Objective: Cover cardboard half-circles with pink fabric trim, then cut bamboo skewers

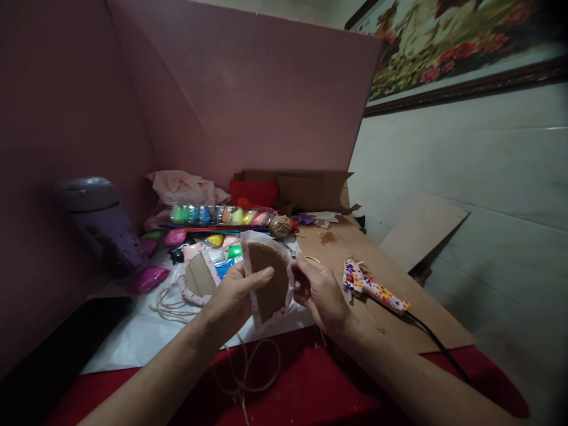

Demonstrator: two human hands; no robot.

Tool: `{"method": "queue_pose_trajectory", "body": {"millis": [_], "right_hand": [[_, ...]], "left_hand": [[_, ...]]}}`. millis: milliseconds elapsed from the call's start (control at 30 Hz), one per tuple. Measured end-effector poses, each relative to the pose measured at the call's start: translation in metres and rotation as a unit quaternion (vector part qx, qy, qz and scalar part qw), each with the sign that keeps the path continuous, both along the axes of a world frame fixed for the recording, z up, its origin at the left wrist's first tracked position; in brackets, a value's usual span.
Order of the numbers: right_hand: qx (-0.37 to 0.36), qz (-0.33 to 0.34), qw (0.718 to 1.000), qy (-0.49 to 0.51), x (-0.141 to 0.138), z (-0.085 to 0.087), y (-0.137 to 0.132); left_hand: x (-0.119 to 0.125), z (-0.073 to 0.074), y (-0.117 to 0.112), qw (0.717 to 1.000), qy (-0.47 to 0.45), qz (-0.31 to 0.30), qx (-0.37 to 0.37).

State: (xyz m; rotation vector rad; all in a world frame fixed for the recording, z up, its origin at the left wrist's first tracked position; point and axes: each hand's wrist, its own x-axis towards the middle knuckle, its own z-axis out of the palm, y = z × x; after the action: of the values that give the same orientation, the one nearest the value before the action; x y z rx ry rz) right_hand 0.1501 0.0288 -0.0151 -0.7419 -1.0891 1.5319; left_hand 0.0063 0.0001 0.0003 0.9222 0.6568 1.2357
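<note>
A half-round cardboard piece (268,278) with pale, pink-patterned fabric folded over its edge is upright before me. My left hand (242,293) grips its left side, thumb across the bare cardboard. The closed fingers of my right hand (317,290) pinch the fabric border at the curved right side; a small bit at the fingertips is too tiny to make out. Behind my left hand lies a similar fabric-edged cardboard piece (199,275). Loose twine (244,378) hangs in loops below my hands over the red cloth, and more twine (171,307) lies coiled on the left.
A flower-patterned glue gun (375,289) with a black cord rests on the cardboard sheet (426,313) at right. Packs of coloured clay (222,215) and a twine ball (280,225) sit behind. A purple tumbler (106,231) stands left, near a dark flat object (66,349).
</note>
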Motion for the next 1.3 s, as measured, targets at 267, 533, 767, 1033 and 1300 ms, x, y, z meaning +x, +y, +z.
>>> {"method": "queue_pose_trajectory", "body": {"millis": [267,533,767,1033,1300], "right_hand": [[0.324,-0.208,0.881,-0.275,0.004,-0.007,-0.009],[0.425,-0.253,0.799,-0.342,0.002,-0.007,-0.01],[0.43,-0.277,0.777,-0.367,0.002,-0.009,-0.011],[0.424,-0.284,0.77,-0.382,0.001,-0.008,-0.011],[0.441,-0.302,0.758,-0.374,0.0,-0.011,-0.01]], "left_hand": [[0.003,0.002,0.001,0.998,0.01,0.065,-0.004],[0.006,-0.004,0.001,0.995,0.039,0.09,0.033],[0.008,-0.007,0.0,0.989,0.065,0.114,0.064],[0.016,0.002,-0.006,0.984,0.088,0.144,0.048],[0.015,-0.001,-0.007,0.986,0.08,0.132,0.058]]}}
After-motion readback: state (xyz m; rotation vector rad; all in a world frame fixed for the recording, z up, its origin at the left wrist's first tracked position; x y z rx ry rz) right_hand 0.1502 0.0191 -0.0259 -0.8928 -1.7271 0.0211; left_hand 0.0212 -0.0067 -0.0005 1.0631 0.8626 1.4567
